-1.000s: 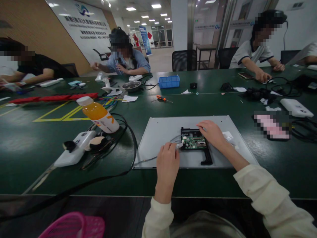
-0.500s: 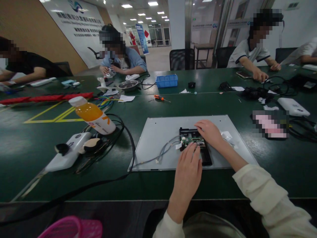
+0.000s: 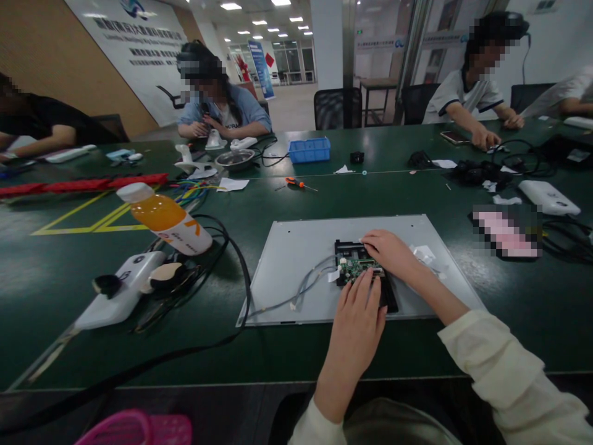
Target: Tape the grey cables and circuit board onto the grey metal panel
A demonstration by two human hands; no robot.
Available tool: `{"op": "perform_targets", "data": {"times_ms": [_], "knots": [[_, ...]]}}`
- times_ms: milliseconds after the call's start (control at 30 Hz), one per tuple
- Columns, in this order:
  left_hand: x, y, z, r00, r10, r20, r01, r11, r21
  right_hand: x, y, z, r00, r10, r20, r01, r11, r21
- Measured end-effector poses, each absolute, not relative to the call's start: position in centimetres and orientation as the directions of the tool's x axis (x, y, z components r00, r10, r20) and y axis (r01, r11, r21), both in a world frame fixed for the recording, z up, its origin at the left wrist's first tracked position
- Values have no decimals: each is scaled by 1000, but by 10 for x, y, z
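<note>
A black plastic frame (image 3: 390, 295) with a green circuit board (image 3: 354, 267) in it lies on a flat light-grey panel (image 3: 287, 266). My left hand (image 3: 354, 324) reaches over the near side, its fingers stretched out and their tips touching the board's near edge. At the far right edge of the frame, my right hand (image 3: 391, 254) has its fingers together and bent against the plastic; its palm side is hidden. Thin grey wires (image 3: 308, 281) run from the board's left side across the panel. Crumpled white scraps (image 3: 424, 253) lie beside my right wrist.
Left of the panel stand an orange drink bottle (image 3: 169, 219), a white device (image 3: 123, 293) and black cables (image 3: 243, 259). Farther back are an orange screwdriver (image 3: 295, 182) and a blue basket (image 3: 309, 150). A pink-screened phone (image 3: 504, 232) lies right. Other people sit across the green table.
My left hand has shifted slightly right along the board. The right hand's fingertips have moved slightly left and down at the frame's far edge. The view has tilted a little.
</note>
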State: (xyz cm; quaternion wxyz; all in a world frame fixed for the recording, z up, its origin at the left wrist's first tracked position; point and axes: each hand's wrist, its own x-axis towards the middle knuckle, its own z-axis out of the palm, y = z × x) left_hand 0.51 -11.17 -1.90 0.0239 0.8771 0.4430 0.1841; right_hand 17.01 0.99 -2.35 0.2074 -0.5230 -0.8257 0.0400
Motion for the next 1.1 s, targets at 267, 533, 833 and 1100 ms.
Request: {"op": "perform_targets", "data": {"times_ms": [267, 533, 833, 1100], "knots": [[4, -113, -19, 543, 784, 302, 764, -610, 210, 181, 5, -15, -341, 874, 346, 853, 442, -277], [3, -116, -17, 543, 780, 310, 768, -611, 190, 245, -42, -23, 22, 954, 298, 973, 48, -225], [1, -119, -16, 551, 779, 299, 763, -615, 199, 257, -93, -50, 227, 946, 232, 950, -163, -266], [0, -121, -17, 542, 784, 302, 762, -610, 216, 257, -94, -51, 242, 938, 247, 882, -107, -458]]}}
